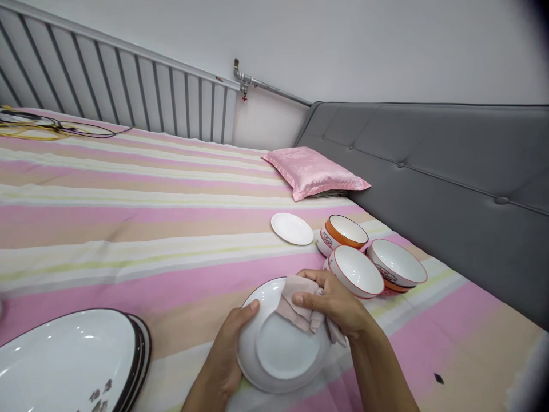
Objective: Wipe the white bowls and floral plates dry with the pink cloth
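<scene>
A round white plate is held above the striped bedsheet, tilted toward me. My left hand grips its left rim, thumb on the upper face and fingers hidden beneath. A pale pink cloth is bunched in my right hand, which presses it against the plate's upper right part. Just beyond the right hand stand stacked bowls: a white one with a red rim, an orange-banded one and another red-rimmed bowl. A small white plate lies flat beside them.
Large oval plates with dark rims are stacked at the lower left. A pink pillow rests near the grey headboard. Yellow and black cables lie at the far left, before a white radiator. A dark diamond-shaped spot shows at right.
</scene>
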The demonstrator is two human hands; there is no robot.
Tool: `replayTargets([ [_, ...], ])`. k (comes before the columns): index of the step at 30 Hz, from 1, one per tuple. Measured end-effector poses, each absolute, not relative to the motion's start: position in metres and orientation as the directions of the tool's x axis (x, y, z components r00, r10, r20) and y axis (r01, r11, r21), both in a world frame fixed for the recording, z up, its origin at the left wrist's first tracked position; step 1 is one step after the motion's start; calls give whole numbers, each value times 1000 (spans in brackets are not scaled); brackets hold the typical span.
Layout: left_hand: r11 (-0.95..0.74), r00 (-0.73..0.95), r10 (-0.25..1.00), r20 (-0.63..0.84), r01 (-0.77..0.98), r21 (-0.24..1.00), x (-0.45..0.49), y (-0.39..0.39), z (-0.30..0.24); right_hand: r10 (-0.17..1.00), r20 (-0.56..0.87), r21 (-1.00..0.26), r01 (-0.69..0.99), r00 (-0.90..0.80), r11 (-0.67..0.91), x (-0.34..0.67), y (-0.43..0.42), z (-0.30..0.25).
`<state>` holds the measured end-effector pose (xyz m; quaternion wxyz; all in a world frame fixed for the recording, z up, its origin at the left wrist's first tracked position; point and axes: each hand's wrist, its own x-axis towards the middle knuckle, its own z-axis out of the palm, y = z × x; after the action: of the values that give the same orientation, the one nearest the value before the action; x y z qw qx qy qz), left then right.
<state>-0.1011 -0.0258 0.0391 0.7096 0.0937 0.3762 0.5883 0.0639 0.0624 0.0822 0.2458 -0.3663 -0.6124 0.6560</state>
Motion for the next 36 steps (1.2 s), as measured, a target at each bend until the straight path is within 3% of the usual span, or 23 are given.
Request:
replayTargets([
  [5,132,-169,881,-441,-809,573,-101,-17,41,855,-116,-993,82,-505,-86,62,62,86],
  [8,101,-271,837,-475,-777,621,-97,-13,37,935,38,-992,101,-352,78,58,61,90],
  [11,101,-307,773,-555,-804,586,-91,-11,34,945,244,-936,204,-219,289,53,58,89],
  [14,141,-119,839,-531,-895,424,-88,-12,35,870,427,-828,281,-247,486,45,54,82],
  [17,75,20,955,-297,-982,172,-93,-13,37,706,542,-703,215,-456,678,32,47,74],
  [19,-75,-93,962,-255,-994,79,-99,-15,36,559,544,-624,144,-625,768,22,41,69],
  [21,-183,-191,927,-322,-982,54,-107,-17,32,445,490,-577,103,-750,810,12,35,66],
  [26,-234,-249,885,-394,-968,85,-125,-25,9,354,368,-585,82,-860,807,5,23,71],
  [31,-216,-280,874,-396,-956,201,-120,-27,17,430,311,-673,123,-847,729,12,21,82],
  [36,-290,-363,871,-331,-924,250,-106,-28,12,726,302,-656,418,-618,629,9,21,70],
])
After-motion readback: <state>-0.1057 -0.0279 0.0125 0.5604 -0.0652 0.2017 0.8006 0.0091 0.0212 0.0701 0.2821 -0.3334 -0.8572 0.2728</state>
